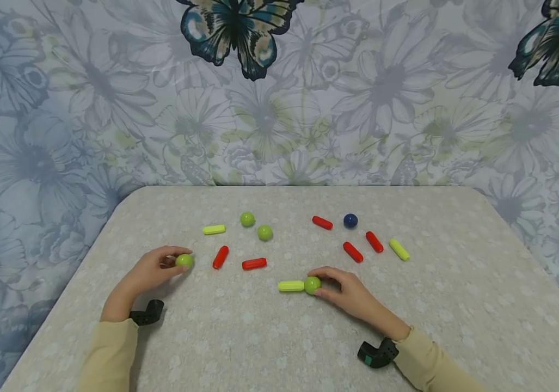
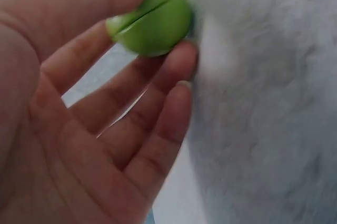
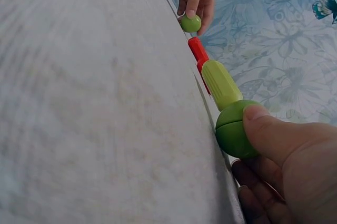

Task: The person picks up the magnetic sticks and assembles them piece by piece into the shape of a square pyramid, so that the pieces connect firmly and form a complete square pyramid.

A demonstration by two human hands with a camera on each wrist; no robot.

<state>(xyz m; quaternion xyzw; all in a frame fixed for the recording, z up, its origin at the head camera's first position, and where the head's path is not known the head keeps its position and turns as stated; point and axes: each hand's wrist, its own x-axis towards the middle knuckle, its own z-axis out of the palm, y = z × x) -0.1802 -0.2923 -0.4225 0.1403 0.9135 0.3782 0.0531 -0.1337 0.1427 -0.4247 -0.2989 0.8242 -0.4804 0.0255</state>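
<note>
At the left of the table, my left hand (image 1: 153,268) pinches a green ball (image 1: 184,261) between thumb and fingers. The left wrist view shows a seam across this green ball (image 2: 155,23). Right of centre, my right hand (image 1: 346,293) pinches another green ball (image 1: 312,285). A yellow-green rod (image 1: 291,286) meets that ball end to end and points left. The right wrist view shows the rod (image 3: 221,86) against the ball (image 3: 234,129); what joins them is hidden. Nearest to my left hand is a red rod (image 1: 220,257), with a second red rod (image 1: 254,264) beside it.
Farther back are two loose green balls (image 1: 247,219) and a yellow-green rod (image 1: 214,230). At the back right, a dark blue ball (image 1: 350,220) lies among several red rods (image 1: 353,252) and a yellow-green rod (image 1: 399,249). A butterfly-patterned cloth (image 1: 279,125) stands behind the table (image 1: 240,337).
</note>
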